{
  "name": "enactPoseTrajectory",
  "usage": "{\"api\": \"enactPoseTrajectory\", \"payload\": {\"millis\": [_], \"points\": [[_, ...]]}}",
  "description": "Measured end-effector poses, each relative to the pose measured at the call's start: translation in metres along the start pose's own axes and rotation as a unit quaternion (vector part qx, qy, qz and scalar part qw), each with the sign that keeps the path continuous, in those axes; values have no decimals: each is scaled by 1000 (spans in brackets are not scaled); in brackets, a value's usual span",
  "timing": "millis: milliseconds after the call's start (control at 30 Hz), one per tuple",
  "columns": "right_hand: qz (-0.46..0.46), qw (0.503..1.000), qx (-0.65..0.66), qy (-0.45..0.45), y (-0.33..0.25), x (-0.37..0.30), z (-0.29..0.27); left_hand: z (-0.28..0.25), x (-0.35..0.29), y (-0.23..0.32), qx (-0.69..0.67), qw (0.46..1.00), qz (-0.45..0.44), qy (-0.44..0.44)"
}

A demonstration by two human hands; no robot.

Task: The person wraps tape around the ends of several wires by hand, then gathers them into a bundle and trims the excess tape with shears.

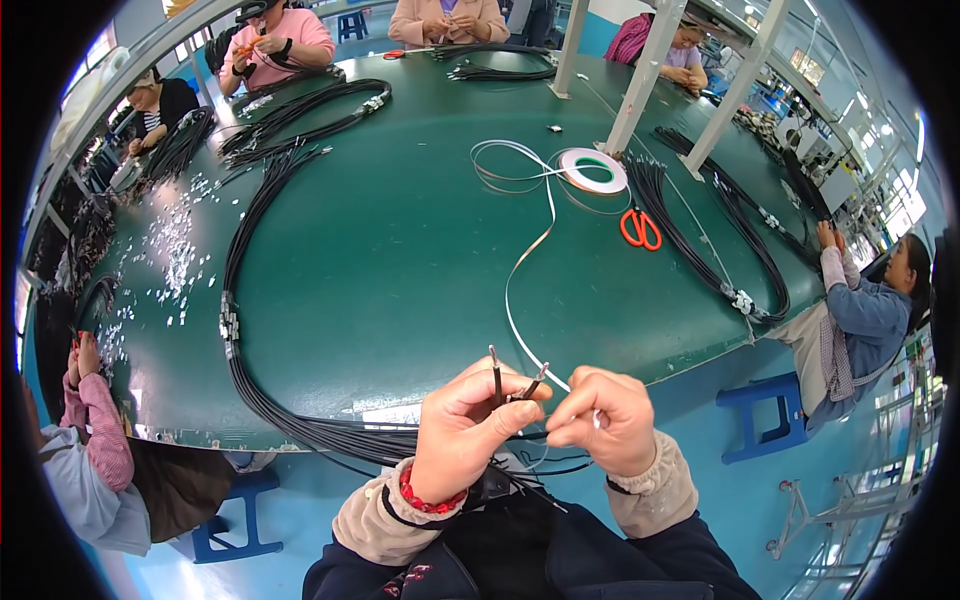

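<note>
Black cables [497,384] rise above the pinch.
Left hand [452,428] clamps them below their tips; right hand [608,420] pinches white tape [518,322].

Bare L hand [462,418] is hiding pts of thin, black, silver-tipped cables [497,384]; bare R hand [606,420] is covering some narrow white tape [558,379]; top edge is cropping beige-jacketed co-worker [412,28].

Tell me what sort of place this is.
Probably a cable-assembly workshop: bundles of black cables lie on a big green table, several people are around it, and blue stools stand beside it.
</note>
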State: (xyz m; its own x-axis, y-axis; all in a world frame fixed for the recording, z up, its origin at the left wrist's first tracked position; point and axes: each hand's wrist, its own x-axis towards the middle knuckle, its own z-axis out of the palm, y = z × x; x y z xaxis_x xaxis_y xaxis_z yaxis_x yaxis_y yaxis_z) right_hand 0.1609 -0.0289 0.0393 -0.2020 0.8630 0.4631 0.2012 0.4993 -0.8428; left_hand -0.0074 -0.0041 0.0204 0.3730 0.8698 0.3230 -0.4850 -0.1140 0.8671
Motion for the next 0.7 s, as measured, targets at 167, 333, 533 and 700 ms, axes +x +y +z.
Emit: {"api": "enactPoseTrajectory", "payload": {"millis": [167,333,533,700], "points": [[-70,993,-23,-95,-2,0,-5,9,0,10,-33,996,-66,48],[-39,991,-86,-97,4,-8,-18,15,0,4,12,995,-48,89],[-63,991,-64,-103,15,-15,-21,19,0,-6,30,995,-44,85],[30,996,79,-40,1,-16,-46,21,1,-8,77,993,-5,86]]}}
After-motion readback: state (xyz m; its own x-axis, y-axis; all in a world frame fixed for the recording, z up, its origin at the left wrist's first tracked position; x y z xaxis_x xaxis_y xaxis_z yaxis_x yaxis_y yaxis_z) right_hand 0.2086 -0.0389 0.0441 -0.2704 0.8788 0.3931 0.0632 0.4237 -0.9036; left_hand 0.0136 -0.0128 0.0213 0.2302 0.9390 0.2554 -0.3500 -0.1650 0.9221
